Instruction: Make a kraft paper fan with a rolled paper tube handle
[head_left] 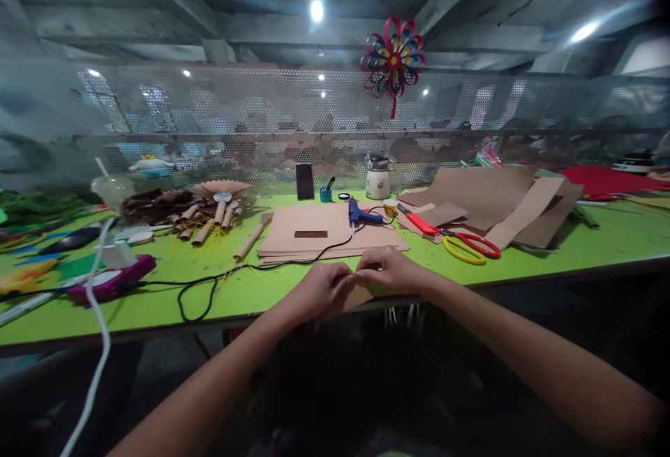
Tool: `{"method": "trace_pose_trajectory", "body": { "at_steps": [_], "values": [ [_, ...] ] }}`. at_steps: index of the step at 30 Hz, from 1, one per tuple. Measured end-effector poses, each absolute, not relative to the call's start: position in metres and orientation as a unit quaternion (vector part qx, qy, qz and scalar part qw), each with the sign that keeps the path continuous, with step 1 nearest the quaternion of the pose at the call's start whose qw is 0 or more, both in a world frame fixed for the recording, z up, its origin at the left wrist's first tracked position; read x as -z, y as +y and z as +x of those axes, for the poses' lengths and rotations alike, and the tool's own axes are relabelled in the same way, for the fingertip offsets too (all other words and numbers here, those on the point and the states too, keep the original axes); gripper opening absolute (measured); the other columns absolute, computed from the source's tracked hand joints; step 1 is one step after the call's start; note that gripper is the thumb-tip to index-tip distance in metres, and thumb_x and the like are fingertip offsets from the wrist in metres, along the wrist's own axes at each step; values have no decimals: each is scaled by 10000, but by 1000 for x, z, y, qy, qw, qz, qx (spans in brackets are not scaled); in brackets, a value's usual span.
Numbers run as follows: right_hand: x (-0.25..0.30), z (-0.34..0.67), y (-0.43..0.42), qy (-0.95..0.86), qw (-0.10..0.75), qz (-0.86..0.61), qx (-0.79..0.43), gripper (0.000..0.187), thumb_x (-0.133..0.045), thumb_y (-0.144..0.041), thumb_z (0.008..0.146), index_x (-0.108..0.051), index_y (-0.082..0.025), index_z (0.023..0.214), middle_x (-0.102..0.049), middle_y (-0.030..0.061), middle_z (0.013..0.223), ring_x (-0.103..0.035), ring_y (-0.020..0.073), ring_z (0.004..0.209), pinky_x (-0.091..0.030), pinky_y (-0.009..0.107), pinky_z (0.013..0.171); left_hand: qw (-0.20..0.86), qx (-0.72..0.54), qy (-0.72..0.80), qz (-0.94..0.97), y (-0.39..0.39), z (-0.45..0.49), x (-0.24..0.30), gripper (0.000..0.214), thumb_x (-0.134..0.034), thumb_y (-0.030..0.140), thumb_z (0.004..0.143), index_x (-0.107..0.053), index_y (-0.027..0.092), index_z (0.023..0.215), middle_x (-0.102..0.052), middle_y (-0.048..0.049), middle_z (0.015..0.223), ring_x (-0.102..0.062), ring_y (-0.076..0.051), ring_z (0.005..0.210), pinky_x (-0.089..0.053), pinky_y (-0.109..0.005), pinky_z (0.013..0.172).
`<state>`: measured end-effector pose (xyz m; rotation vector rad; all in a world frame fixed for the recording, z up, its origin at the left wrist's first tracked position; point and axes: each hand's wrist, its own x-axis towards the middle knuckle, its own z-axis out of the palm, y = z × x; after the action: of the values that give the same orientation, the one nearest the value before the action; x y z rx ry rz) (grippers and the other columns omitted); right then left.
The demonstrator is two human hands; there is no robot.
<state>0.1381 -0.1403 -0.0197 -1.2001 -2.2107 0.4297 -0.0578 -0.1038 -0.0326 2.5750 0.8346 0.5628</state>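
Observation:
At the table's front edge my left hand (325, 291) and my right hand (390, 271) meet, fingertips pinched together. Between and below them shows a small piece of brown paper (358, 297), gripped by both hands and partly covered by the fingers. Just beyond lies a stack of brown cardboard sheets (283, 235), with a narrow dark brown strip (310, 234) on top. A blue hot glue gun (363, 214) rests on the stack's right side, its black cord running left. To the right of my right hand are scissors (463, 244) with one red and one yellow handle loop.
Rolled paper tubes (202, 228) with yellow strings and a purple power strip (112, 280) are on the left. Brown paper sheets (471, 195) pile up at the right. A phone (304, 181) and a white jar (377, 182) stand at the back, before a perforated metal screen (293, 101).

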Motion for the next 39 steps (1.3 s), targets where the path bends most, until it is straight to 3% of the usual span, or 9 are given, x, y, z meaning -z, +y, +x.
{"method": "trace_pose_trajectory", "body": {
  "at_steps": [7,11,16,24,34,39],
  "values": [
    [17,142,-142,-822,297,-462,-151,115,-573,-156,789,-674,-111,757,-640,20,662,-537,112,610,-383,200,571,161,-213,295,917,-102,-68,36,295,-440,357,904,-646,151,853,-649,-35,748,-536,-132,657,-320,-223,582],
    [15,145,-145,-825,292,-453,-170,132,-558,-173,793,-670,-115,755,-632,21,673,-527,114,621,-393,206,587,130,-219,291,922,-102,-76,44,296,-429,361,912,-620,159,811,-625,-24,714,-512,-126,631,-304,-225,565],
    [13,145,-145,-828,269,-451,-199,140,-564,-205,798,-674,-122,779,-633,21,697,-528,118,646,-400,207,598,159,-197,293,922,-106,-81,46,330,-391,393,928,-577,169,774,-570,7,643,-457,-107,561,-270,-227,524],
    [21,146,-136,-850,251,-412,-213,262,-556,-332,843,-700,-116,808,-650,23,716,-542,124,668,-398,201,605,196,-207,274,918,-105,-72,42,264,-409,361,923,-578,169,856,-601,-13,758,-512,-130,672,-344,-225,593],
    [22,151,-136,-840,286,-431,-162,304,-532,-320,847,-715,-100,745,-619,23,624,-499,109,577,-347,201,540,101,-305,222,921,-98,-55,40,219,-471,276,897,-598,156,764,-526,-44,792,-492,-171,815,-377,-264,703],
    [25,158,-134,-856,240,-423,-177,284,-491,-284,873,-712,-111,833,-651,33,697,-542,129,661,-388,207,602,151,-259,254,920,-94,-57,37,217,-505,264,867,-626,155,723,-543,-27,728,-510,-152,744,-367,-239,643]
  ]
}}
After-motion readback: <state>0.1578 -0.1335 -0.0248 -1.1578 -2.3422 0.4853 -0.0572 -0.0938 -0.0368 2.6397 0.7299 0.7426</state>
